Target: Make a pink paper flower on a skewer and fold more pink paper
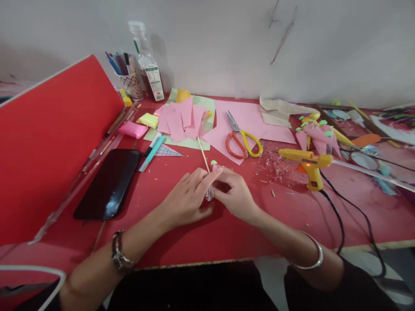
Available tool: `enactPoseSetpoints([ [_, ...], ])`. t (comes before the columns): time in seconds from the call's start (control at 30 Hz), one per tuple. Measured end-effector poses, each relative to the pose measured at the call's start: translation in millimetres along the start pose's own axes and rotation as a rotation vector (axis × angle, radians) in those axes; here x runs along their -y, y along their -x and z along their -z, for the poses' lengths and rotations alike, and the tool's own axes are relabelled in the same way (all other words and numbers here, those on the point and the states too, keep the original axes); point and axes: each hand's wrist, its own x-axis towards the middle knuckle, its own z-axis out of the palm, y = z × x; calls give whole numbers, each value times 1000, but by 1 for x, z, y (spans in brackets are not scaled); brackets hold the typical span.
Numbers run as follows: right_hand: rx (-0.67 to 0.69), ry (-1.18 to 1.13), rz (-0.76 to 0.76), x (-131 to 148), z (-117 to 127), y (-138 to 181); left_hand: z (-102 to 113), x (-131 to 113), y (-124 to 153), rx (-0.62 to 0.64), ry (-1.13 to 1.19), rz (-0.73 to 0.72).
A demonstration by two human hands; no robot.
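Observation:
Both hands meet near the front middle of the red table. My left hand [186,196] is closed, its fingers bent over the lower part of a thin wooden stick [203,152] that points away from me. My right hand [236,192] pinches with thumb and forefinger at the same spot, touching the left fingertips. Between the hands shows a small shiny clear piece [209,193]. A green dot [214,163] peeks out beyond the right fingers; what it sits on is hidden. Just ahead lie orange-and-yellow-handled scissors [244,142] on a pink paper sheet [220,125].
A yellow glue gun [306,164] with a lit orange light lies right, its black cord [337,216] trailing off the edge. Pink paper cones [316,134] are piled behind. At left are a phone [108,183], pens [152,151], a bottle [151,73] and a red board [58,142].

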Motion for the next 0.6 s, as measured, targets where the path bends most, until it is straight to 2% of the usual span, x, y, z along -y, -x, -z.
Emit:
enactPoseSetpoints([
  [0.13,-31,-36,-24,1,0,0,-1,1,-1,-41,-50,-24],
  [0.3,-49,-226,-52,1,3,-2,-2,1,-1,-107,-97,-1],
  [0.47,-163,-490,-273,-5,10,-7,5,7,-3,-67,-113,193],
  [0.6,-235,-641,-340,-8,14,-12,11,19,-4,9,-201,414],
])
